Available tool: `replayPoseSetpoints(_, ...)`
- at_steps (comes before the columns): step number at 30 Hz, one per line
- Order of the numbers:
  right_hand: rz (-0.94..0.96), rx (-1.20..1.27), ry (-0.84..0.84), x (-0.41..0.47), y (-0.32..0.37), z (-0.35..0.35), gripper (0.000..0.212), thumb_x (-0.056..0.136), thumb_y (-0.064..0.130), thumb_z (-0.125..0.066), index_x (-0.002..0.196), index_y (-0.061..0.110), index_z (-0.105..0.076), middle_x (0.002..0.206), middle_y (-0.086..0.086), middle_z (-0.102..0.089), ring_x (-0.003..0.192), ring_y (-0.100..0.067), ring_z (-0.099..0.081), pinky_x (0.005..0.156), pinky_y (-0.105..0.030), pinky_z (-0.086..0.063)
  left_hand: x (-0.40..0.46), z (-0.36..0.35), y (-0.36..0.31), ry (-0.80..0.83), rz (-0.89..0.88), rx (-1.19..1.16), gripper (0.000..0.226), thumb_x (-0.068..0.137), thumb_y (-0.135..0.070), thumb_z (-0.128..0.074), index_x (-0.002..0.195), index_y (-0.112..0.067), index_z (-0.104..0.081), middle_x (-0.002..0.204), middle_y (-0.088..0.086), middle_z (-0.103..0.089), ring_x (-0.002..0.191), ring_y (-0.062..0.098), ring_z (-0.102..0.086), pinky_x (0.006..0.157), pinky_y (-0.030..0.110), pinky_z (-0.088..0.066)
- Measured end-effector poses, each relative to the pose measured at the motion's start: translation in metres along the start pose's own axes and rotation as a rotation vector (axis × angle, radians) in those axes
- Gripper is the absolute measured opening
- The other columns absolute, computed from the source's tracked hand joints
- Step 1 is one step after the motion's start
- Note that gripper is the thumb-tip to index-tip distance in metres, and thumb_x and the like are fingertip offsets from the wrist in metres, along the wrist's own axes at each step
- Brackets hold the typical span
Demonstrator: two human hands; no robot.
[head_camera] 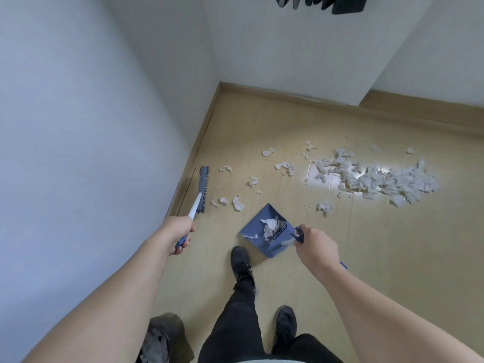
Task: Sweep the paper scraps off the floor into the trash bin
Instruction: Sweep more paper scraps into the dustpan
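— Head view: what's in your hands?
— My left hand [180, 231] grips the broom [201, 189], my right hand [315, 244] the dustpan [258, 226] handle.
— And the paper scraps [377, 179]?
— Mostly beyond the dustpan; the trash bin [162, 336] sits behind it by my feet.

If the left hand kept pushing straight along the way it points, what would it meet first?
Probably the wall near the skirting: the left hand aims the broom up and slightly right, into that corner. Depth is unclear.
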State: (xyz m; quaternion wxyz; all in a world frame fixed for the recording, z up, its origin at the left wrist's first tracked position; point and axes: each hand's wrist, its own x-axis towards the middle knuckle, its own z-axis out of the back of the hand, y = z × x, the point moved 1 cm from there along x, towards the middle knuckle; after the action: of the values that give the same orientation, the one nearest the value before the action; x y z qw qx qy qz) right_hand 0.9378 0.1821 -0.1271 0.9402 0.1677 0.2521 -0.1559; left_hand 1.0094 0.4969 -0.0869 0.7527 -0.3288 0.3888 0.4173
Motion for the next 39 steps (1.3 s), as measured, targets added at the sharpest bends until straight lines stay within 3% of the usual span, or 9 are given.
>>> replayPoseSetpoints(6,-0.054,-0.027,-0.013,0.053,0.026,0.025,0.004,0.089,0.017,-0.052,0.088,0.021,-0.05,0.073,0.002,-0.055,0.063,-0.024,-0.05,0.045,-0.022,-0.029,0.03,-0.009,-0.067,0.09,-0.004,0.103,0.01,0.09,-0.01,-0.044,0.083,-0.01,-0.051,0.062,0.007,-0.046,0.045,0.015,-0.039,0.046,0.02,-0.031)
replayPoseSetpoints(11,-0.099,0.006,-0.024,0.075,0.029,0.037,0.003,0.089,0.018,-0.054,0.089,0.02,-0.052,0.073,0.003,-0.057,0.063,-0.023,-0.052,0.047,-0.024,-0.033,0.023,0.005,-0.096,0.156,0.035,0.081,0.003,0.09,-0.01,-0.05,0.089,-0.008,-0.052,0.061,0.006,-0.046,0.043,0.013,-0.038,0.041,0.018,-0.032)
replayPoseSetpoints(18,-0.136,0.032,-0.053,0.099,0.023,0.065,0.017,0.087,0.015,-0.053,0.074,0.021,-0.044,0.066,0.004,-0.053,0.052,-0.016,-0.046,0.043,-0.023,-0.03,0.033,0.024,-0.141,0.057,0.004,0.109,0.005,0.088,-0.011,-0.05,0.085,-0.008,-0.053,0.065,0.008,-0.049,0.048,0.016,-0.042,0.045,0.02,-0.036)
replayPoseSetpoints(25,-0.135,0.018,-0.052,0.131,0.01,0.071,0.012,0.089,0.017,-0.052,0.08,0.021,-0.045,0.066,0.007,-0.048,0.055,-0.016,-0.046,0.043,-0.022,-0.027,0.084,-0.007,-0.19,0.002,-0.043,0.35,0.035,0.086,-0.01,-0.044,0.119,-0.006,-0.053,0.062,0.008,-0.052,0.044,0.017,-0.046,0.048,0.019,-0.034)
replayPoseSetpoints(30,-0.083,0.0,-0.004,0.135,-0.01,0.076,0.013,0.091,0.022,-0.055,0.085,0.021,-0.044,0.073,0.004,-0.052,0.061,-0.02,-0.049,0.044,-0.022,-0.029,0.06,-0.053,-0.19,0.075,-0.097,0.449,0.035,0.086,-0.008,-0.042,0.119,-0.009,-0.049,0.072,0.008,-0.052,0.042,0.015,-0.047,0.045,0.018,-0.033)
replayPoseSetpoints(34,-0.051,0.014,0.011,0.14,-0.022,0.086,0.004,0.09,0.016,-0.052,0.092,0.02,-0.052,0.075,0.002,-0.055,0.062,-0.022,-0.05,0.044,-0.023,-0.031,0.021,-0.065,-0.177,0.089,-0.069,0.377,0.022,0.088,-0.01,-0.044,0.108,-0.009,-0.053,0.067,0.006,-0.048,0.042,0.015,-0.043,0.045,0.018,-0.032)
replayPoseSetpoints(39,-0.015,0.012,0.02,0.14,-0.042,0.093,0.007,0.091,0.013,-0.048,0.09,0.021,-0.048,0.076,0.0,-0.056,0.063,-0.023,-0.051,0.044,-0.023,-0.03,-0.008,-0.096,-0.161,0.064,-0.013,0.211,0.027,0.088,-0.011,-0.04,0.108,-0.008,-0.058,0.062,0.004,-0.047,0.042,0.015,-0.041,0.046,0.017,-0.032)
